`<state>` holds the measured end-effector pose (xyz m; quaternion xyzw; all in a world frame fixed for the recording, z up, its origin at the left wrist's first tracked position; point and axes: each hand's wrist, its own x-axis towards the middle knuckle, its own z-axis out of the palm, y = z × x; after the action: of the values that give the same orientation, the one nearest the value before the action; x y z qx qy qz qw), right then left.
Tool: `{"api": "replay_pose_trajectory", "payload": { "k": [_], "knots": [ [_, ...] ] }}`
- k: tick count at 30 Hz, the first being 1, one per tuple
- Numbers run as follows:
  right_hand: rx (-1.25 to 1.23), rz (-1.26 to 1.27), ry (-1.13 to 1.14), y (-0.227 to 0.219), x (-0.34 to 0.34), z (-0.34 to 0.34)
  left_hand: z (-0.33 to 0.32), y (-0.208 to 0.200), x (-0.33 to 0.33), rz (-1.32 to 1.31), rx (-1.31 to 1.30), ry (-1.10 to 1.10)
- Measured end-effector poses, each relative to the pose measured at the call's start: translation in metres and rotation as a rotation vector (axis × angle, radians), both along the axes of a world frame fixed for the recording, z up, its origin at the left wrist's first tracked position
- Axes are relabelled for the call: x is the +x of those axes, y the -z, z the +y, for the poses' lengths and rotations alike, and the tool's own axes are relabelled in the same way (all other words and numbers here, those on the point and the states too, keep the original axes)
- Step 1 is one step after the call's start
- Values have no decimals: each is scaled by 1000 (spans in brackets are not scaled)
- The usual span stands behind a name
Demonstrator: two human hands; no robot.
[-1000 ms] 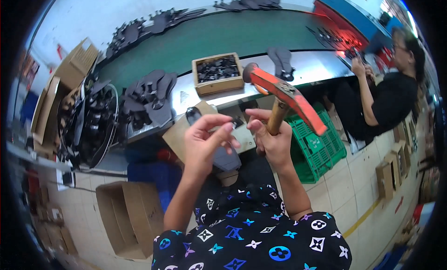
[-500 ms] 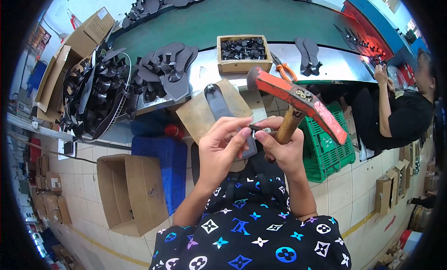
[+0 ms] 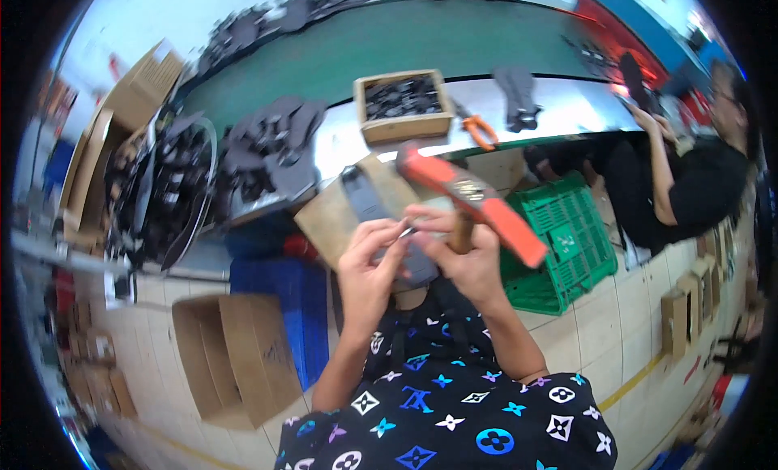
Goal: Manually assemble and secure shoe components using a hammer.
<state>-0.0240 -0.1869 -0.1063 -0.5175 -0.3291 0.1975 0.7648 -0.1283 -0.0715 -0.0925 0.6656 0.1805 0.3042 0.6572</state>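
Observation:
Close together above my lap, my left hand (image 3: pixel 366 267) and my right hand (image 3: pixel 472 267) pinch a small dark heel tip (image 3: pixel 408 232) with a shiny metal pin. Motion blurs its outline. The right hand also keeps a hammer (image 3: pixel 478 204) in its grip, the wooden handle running through the palm and the red head sticking out above. Beneath my hands lies a dark grey shoe sole (image 3: pixel 365 194) with its heel, resting on a tan board (image 3: pixel 318 227). My fingers hide part of the sole.
A wooden box (image 3: pixel 405 130) of small black pieces stands on the bench beside orange-handled pliers (image 3: pixel 480 133) and grey soles (image 3: pixel 516 93). More soles (image 3: pixel 279 138) lie left. A green crate (image 3: pixel 567 251), cardboard box (image 3: pixel 263 356) and blue bin (image 3: pixel 305 324) flank me. Another person (image 3: pixel 689 178) works at right.
The view has shifted, and my hands and the hammer appear further left and blurred. The heel tip stays between my fingers. The person at right now holds up a dark sole.

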Motion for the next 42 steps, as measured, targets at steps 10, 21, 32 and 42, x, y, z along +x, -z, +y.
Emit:
{"api": "replay_pose_trajectory", "payload": {
  "k": [10,21,32,42],
  "knots": [
    [-111,22,132,30,16,21,49,18,32,150,807,-201],
    [-86,-77,170,33,34,9,115,32,54,379,763,-182],
    [-242,-593,98,22,88,64,117,60,45,146,613,-74],
    [-309,-687,-167,9,87,117,130,65,46,40,552,-81]
  ]
}}
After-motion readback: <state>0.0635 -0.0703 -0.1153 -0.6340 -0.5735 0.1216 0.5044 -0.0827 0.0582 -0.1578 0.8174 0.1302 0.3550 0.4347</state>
